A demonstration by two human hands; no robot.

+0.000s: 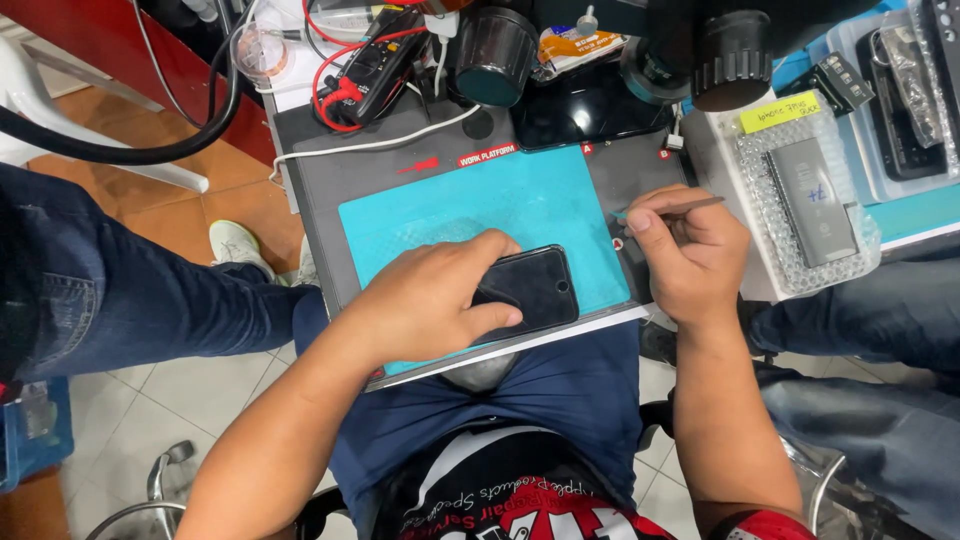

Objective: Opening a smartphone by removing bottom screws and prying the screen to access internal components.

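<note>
A black smartphone (535, 287) lies face up on a teal work mat (520, 205) at the near edge of a grey repair platform (320, 180). My left hand (425, 300) rests over the phone's left part, thumb and fingers gripping its edges. My right hand (685, 255) hovers at the mat's right edge and pinches a thin metal pry tool (680, 208), whose tip points left toward the mat.
A multimeter with red and black leads (365, 65), a dark round cup (492, 55) and a microscope head (715, 50) crowd the back. A phone battery on bubble wrap (810, 200) sits at the right. Other people's jeans-clad legs flank both sides.
</note>
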